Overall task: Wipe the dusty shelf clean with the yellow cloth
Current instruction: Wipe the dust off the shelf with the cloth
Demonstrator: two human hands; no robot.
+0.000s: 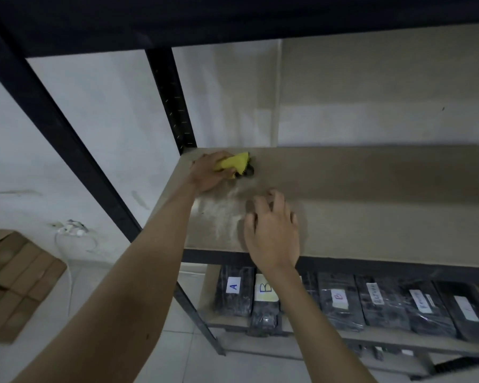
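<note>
The dusty shelf (371, 205) carries pale streaks near its left end. The right hand (273, 233) rests there, fingers curled loosely. At the back-left corner, the left hand (208, 172) grips the bunched yellow cloth (234, 164).

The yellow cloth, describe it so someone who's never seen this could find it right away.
On the black metal rack, look at the dusty tan shelf, far left corner. The left hand grips the yellow cloth there. It is the only bright thing, with a dark edge.
</note>
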